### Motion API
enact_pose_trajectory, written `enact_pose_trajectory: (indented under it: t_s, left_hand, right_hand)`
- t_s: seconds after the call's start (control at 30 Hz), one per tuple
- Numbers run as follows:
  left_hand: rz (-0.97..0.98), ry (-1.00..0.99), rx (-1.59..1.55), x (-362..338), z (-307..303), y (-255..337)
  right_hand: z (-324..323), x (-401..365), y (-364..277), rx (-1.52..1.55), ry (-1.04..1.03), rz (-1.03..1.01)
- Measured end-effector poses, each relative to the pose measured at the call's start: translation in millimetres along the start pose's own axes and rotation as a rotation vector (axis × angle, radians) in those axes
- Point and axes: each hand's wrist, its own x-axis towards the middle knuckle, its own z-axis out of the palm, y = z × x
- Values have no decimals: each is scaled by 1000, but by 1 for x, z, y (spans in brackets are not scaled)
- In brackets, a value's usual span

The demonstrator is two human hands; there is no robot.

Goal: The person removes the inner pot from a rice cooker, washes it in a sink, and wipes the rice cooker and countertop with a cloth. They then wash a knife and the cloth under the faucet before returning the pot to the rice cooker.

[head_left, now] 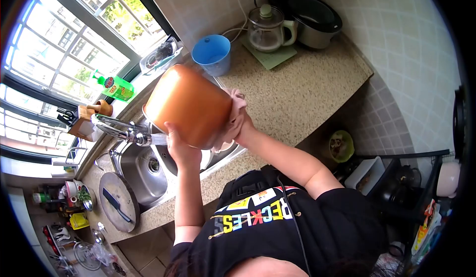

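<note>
A large copper-orange pot is tilted on its side above the sink, beside the running faucet. My left hand grips the pot's near lower edge, with the thumb up on its side. A pale pink cloth lies against the right end of the pot, and my right hand presses it there with fingers partly hidden in the cloth. The inside of the pot faces away from view. Behind the pot and my hands, part of the sink and a white item are hidden.
A blue bucket and a glass kettle on a green mat stand on the counter. A round board with a knife lies left of the sink. A green bottle stands by the window. A green bin sits lower right.
</note>
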Motion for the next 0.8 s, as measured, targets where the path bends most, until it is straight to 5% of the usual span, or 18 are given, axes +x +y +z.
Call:
enact_pose_trajectory:
  t_s: [0.03,0.07,0.2,0.23,0.43,0.47,0.5,0.57,0.6,0.63,0.7,0.8]
  left_hand:
    - [-36,-7,-50,6,-14,4]
    - [-76,-60,-95,5,-16,11]
    - [-245,-296,-191,6,-49,28]
    - [-246,-299,-189,4,-53,31]
    - [-248,-197,-129,-9,-54,33]
    - [-251,-198,-129,-10,-52,33]
    - [-239,-207,-106,-12,-48,34]
    - [-230,-216,-82,-16,-42,30]
    - [-225,-124,-24,-17,-35,24]
    - [-219,-30,37,-18,-30,20]
    - [-219,-23,65,-10,-30,15]
    - [-253,26,-6,2,-54,11]
  right_hand:
    - [-22,22,-45,-414,-74,-189]
    - [-29,24,-36,-413,-73,-194]
    - [-58,44,-11,295,-439,384]
    - [-61,52,-10,296,-435,382]
    - [-90,101,-37,936,-88,1221]
    - [-87,105,-48,821,-70,981]
    - [-85,106,-53,820,-67,981]
    - [-82,106,-59,-294,-132,385]
    - [-73,102,-61,-524,-110,90]
    - [-62,88,-57,-606,-20,-23]
    - [-45,62,-86,-280,17,110]
    - [-46,28,-127,-309,-80,23]
